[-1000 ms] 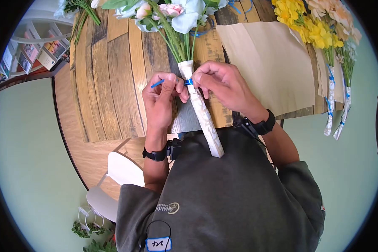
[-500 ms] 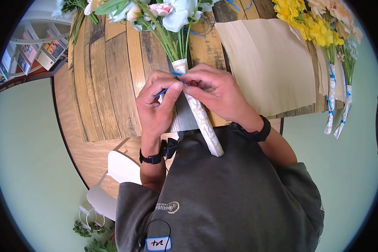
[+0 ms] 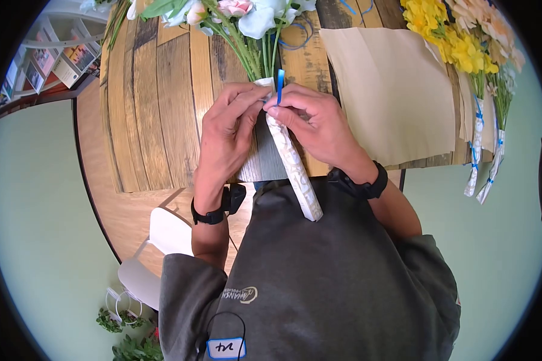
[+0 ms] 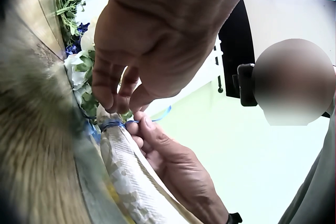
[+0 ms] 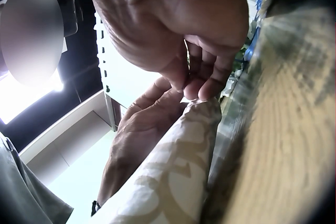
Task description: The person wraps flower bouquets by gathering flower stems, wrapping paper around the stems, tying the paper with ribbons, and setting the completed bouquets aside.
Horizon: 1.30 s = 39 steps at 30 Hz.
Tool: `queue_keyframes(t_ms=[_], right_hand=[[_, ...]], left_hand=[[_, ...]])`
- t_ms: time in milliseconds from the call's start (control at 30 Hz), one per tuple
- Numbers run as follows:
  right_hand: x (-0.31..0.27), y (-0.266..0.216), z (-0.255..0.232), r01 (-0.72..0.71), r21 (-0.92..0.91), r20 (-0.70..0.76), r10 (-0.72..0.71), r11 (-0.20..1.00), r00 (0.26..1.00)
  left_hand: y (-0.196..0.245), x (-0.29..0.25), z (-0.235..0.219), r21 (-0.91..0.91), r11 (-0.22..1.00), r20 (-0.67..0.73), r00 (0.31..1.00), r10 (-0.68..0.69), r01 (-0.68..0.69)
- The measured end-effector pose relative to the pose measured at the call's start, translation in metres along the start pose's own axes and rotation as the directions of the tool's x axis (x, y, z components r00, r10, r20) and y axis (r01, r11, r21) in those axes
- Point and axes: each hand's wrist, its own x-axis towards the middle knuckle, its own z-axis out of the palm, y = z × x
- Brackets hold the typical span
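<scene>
A bouquet of pale blue and pink artificial flowers [image 3: 256, 17] lies on the table, its green stems running into a patterned white paper wrap [image 3: 294, 168]. The wrap's lower end reaches the person's shirt. A blue ribbon [image 4: 112, 124] circles the wrap near its top, and one ribbon tail [image 3: 280, 84] stands up between the hands. From the left, the left hand [image 3: 230, 123] pinches at the ribbon by the wrap's upper end. Opposite it, the right hand [image 3: 320, 127] pinches the ribbon between thumb and forefinger. Fingers partly hide the knot.
Brown paper sheets [image 3: 394, 96] lie to the right on the wooden table [image 3: 162, 114]. Beyond them are wrapped yellow flowers [image 3: 457, 48] and peach flowers [image 3: 485, 24]. Loose blue ribbon [image 3: 304, 36] lies behind the bouquet. A white chair [image 3: 174, 231] stands below the table at left.
The ribbon tail that stuck out at the left hand now stands upright beside the right fingers. Both hands have drawn together over the wrap's top, covering the tie.
</scene>
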Motion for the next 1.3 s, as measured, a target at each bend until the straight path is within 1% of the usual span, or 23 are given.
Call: queue_keyframes(t_ms=[67, 133, 200, 233, 300, 367, 400, 467, 500, 567, 600, 700, 733, 800, 867, 933, 1000, 1033, 1100, 1133, 1200, 1300], right_hand=[[0.001, 0.0, 0.0, 0.038, 0.011, -0.003, -0.038, 0.999, 0.999], [0.001, 0.0, -0.001, 0.022, 0.017, 0.011, -0.022, 1.0, 1.0], [0.001, 0.001, -0.001, 0.007, 0.026, 0.024, -0.008, 1.0, 1.0], [0.001, 0.001, -0.001, -0.003, 0.055, 0.018, 0.002, 0.998, 1.0], [0.0, 0.002, 0.0, -0.015, 0.085, 0.017, 0.014, 0.996, 1.0], [0.0, 0.003, 0.001, -0.084, 0.193, 0.003, 0.085, 0.978, 0.996], [-0.001, 0.003, 0.002, -0.086, 0.192, 0.006, 0.087, 0.978, 0.996], [-0.002, 0.005, 0.004, -0.141, 0.283, -0.035, 0.157, 0.949, 0.987], [-0.002, 0.004, 0.004, -0.143, 0.283, -0.032, 0.159, 0.948, 0.987], [-0.001, 0.003, 0.004, -0.234, 0.304, 0.003, 0.245, 0.923, 0.97], [-0.001, 0.002, 0.004, -0.234, 0.303, 0.003, 0.244, 0.924, 0.97], [-0.002, 0.001, 0.004, -0.239, 0.3, 0.002, 0.25, 0.923, 0.968], [-0.002, 0.001, 0.004, -0.235, 0.273, -0.001, 0.244, 0.933, 0.97], [-0.002, 0.001, 0.003, -0.231, 0.245, -0.002, 0.239, 0.942, 0.971], [-0.001, 0.0, 0.003, -0.199, 0.234, 0.001, 0.204, 0.952, 0.979], [0.0, 0.001, 0.002, -0.206, 0.224, 0.012, 0.209, 0.953, 0.978], [-0.001, 0.002, 0.0, -0.212, 0.212, 0.019, 0.213, 0.954, 0.977], [-0.001, 0.002, 0.0, -0.222, 0.231, 0.026, 0.222, 0.947, 0.975], [-0.003, 0.004, 0.001, -0.231, 0.249, 0.031, 0.231, 0.94, 0.973], [-0.003, 0.004, 0.001, -0.226, 0.277, 0.028, 0.228, 0.934, 0.973], [-0.003, 0.004, 0.001, -0.223, 0.306, 0.027, 0.225, 0.926, 0.974], [-0.003, 0.003, 0.002, -0.253, 0.28, 0.027, 0.256, 0.926, 0.966]], left_hand=[[-0.003, 0.002, 0.002, -0.017, 1.0, -0.006, 1.0, -0.002, 0.002], [-0.005, 0.0, 0.004, -0.035, 0.999, -0.008, 1.0, -0.008, 0.008], [-0.006, -0.002, 0.005, -0.126, 0.985, 0.007, 0.993, -0.121, 0.121], [-0.006, -0.003, 0.007, -0.127, 0.984, 0.007, 0.992, -0.124, 0.124], [-0.007, -0.005, 0.013, -0.111, 0.989, -0.053, 0.993, -0.105, 0.098], [-0.009, -0.008, 0.017, -0.125, 0.985, -0.064, 0.99, -0.125, 0.116], [-0.009, -0.01, 0.019, -0.139, 0.982, -0.071, 0.987, -0.141, 0.13], [-0.009, -0.012, 0.022, -0.136, 0.982, -0.08, 0.987, -0.143, 0.131], [-0.008, -0.014, 0.022, -0.131, 0.983, -0.087, 0.986, -0.141, 0.129], [-0.008, -0.017, 0.023, -0.148, 0.977, -0.092, 0.981, -0.171, 0.156], [-0.008, -0.017, 0.023, -0.164, 0.97, -0.097, 0.975, -0.199, 0.181], [-0.007, -0.018, 0.023, -0.135, 0.972, -0.063, 0.978, -0.201, 0.191], [-0.007, -0.018, 0.023, -0.135, 0.972, -0.064, 0.977, -0.201, 0.191], [-0.004, -0.016, 0.021, -0.112, 0.986, -0.07, 0.988, -0.135, 0.127], [0.0, -0.014, 0.018, -0.102, 0.987, -0.065, 0.989, -0.133, 0.126], [-0.001, -0.014, 0.016, -0.093, 0.988, -0.058, 0.99, -0.131, 0.126], [-0.005, -0.014, 0.017, -0.123, 0.984, -0.055, 0.989, -0.14, 0.132], [-0.005, -0.013, 0.017, -0.124, 0.984, -0.053, 0.989, -0.138, 0.13], [-0.005, -0.013, 0.017, -0.204, 0.957, -0.056, 0.974, -0.221, 0.205], [-0.007, -0.013, 0.018, -0.204, 0.957, -0.054, 0.974, -0.219, 0.204], [-0.014, -0.016, 0.022, -0.199, 0.968, -0.11, 0.978, -0.178, 0.154], [-0.013, -0.018, 0.026, -0.19, 0.969, -0.143, 0.972, -0.187, 0.158]])
